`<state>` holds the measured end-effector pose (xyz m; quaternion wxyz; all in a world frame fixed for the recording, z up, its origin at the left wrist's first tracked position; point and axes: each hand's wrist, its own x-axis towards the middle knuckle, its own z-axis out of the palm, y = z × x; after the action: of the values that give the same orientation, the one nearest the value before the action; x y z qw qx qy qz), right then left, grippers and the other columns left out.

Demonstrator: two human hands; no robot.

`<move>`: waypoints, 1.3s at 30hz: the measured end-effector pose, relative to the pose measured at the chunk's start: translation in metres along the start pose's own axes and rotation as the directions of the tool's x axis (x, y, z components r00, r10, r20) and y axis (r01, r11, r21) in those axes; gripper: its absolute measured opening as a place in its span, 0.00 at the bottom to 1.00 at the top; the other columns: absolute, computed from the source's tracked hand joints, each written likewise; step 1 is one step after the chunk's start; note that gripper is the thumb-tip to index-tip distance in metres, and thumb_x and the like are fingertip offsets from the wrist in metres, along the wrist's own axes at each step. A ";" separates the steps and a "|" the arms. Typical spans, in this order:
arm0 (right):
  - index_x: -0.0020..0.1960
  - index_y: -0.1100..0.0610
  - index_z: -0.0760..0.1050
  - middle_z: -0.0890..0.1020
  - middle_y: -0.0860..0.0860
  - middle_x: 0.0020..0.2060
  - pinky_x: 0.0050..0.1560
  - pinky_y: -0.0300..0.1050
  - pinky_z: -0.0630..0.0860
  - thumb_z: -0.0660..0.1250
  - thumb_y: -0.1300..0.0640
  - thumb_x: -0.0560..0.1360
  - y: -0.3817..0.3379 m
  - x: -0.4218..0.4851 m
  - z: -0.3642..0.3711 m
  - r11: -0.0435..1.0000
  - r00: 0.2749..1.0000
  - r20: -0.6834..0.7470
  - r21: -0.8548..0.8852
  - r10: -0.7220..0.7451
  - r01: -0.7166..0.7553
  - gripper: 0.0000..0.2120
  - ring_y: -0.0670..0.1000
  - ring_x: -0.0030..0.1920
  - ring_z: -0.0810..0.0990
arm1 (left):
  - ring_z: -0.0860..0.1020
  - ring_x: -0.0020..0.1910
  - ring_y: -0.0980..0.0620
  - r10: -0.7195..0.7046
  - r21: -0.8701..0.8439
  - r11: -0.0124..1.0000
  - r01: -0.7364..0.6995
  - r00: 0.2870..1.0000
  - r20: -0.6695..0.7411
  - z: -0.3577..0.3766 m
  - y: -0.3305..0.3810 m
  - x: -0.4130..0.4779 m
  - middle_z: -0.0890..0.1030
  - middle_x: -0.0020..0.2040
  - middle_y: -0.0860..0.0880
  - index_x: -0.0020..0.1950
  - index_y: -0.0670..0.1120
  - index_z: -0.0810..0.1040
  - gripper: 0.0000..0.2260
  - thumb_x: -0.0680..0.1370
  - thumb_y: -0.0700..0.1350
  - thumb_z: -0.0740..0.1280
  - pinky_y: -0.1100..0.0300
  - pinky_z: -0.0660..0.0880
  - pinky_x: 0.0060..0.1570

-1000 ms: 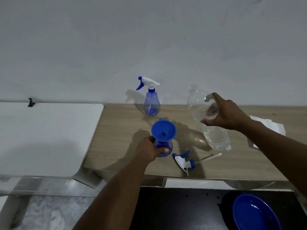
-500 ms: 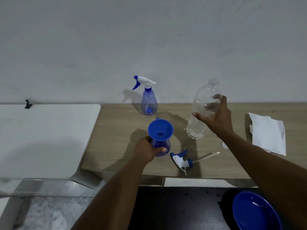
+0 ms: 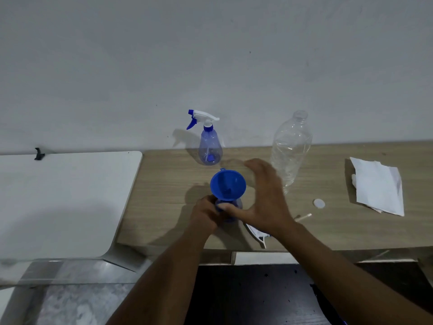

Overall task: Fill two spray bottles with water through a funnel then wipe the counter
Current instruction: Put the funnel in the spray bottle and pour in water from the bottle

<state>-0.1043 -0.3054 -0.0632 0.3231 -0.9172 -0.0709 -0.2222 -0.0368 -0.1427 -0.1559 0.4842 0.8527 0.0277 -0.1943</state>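
Blue bottle, left hand: we see the left hand [image 3: 206,212] curled round the small spray bottle [image 3: 237,202] near the front of the counter [image 3: 164,184], steadying it.
Right hand: the right hand [image 3: 264,200] is spread and holds nothing. It sits just beside the funnel [image 3: 228,184] with its thumb reaching to the small bottle. Half a second ago it held the water bottle aloft.
Funnel: it stands upright in the small bottle's neck.
Water bottle: the water bottle [image 3: 290,151] has now been set down upright by the wall, uncapped and clear of the hand. We judge this pour finished. The clear plastic looks nearly empty, though we cannot be sure.
Spray head: the spray head [image 3: 257,233] lies loose, partly under the right wrist. We expect it goes back on once the funnel lifts off.
Cap: the white cap [image 3: 319,203] lies on the counter to the right.
Second spray bottle: the second spray bottle [image 3: 209,146] stands at the wall with its head on. We cannot tell whether it is filled.
Paper towel: the paper towel [image 3: 377,184] lies folded at far right. Wiping has not begun.
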 end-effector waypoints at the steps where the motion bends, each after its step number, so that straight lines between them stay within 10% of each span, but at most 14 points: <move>1: 0.72 0.53 0.63 0.68 0.50 0.68 0.66 0.50 0.69 0.73 0.27 0.62 -0.003 0.005 0.011 0.999 0.993 0.116 -0.043 0.022 -0.018 0.49 0.52 0.68 0.68 | 0.84 0.52 0.44 -0.012 -0.018 1.000 0.012 1.000 -0.001 -0.001 0.000 0.000 0.85 0.49 0.48 0.54 0.47 0.82 0.15 0.69 0.40 0.75 0.48 0.81 0.54; 4: 0.75 0.49 0.59 0.68 0.49 0.70 0.64 0.53 0.73 0.72 0.28 0.62 0.000 0.016 0.031 0.994 0.955 0.283 -0.086 0.083 -0.061 0.50 0.52 0.67 0.70 | 0.83 0.47 0.46 -0.001 0.019 1.000 0.001 1.000 0.013 -0.001 0.001 -0.001 0.84 0.43 0.50 0.45 0.53 0.80 0.06 0.72 0.45 0.73 0.51 0.81 0.52; 15: 0.74 0.53 0.62 0.71 0.51 0.68 0.56 0.44 0.76 0.79 0.41 0.64 0.000 0.028 0.026 0.994 0.976 0.189 -0.014 0.108 -0.107 0.46 0.51 0.63 0.73 | 0.81 0.46 0.52 0.077 0.194 0.978 -0.078 0.997 0.013 -0.002 0.000 -0.001 0.83 0.45 0.52 0.51 0.51 0.79 0.20 0.65 0.58 0.78 0.54 0.79 0.50; 39: 0.74 0.45 0.59 0.69 0.51 0.64 0.50 0.44 0.74 0.76 0.44 0.67 0.007 0.040 0.028 0.972 0.893 0.383 -0.066 0.235 -0.227 0.41 0.52 0.56 0.73 | 0.80 0.48 0.52 0.160 0.319 0.932 -0.170 0.986 0.056 -0.011 0.000 0.001 0.83 0.49 0.54 0.58 0.58 0.77 0.17 0.71 0.56 0.74 0.51 0.79 0.52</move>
<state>-0.0571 -0.2943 -0.0683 0.3175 -0.9480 -0.0219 0.0030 -0.0327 -0.1333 -0.1510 0.3531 0.9167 -0.0831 -0.1674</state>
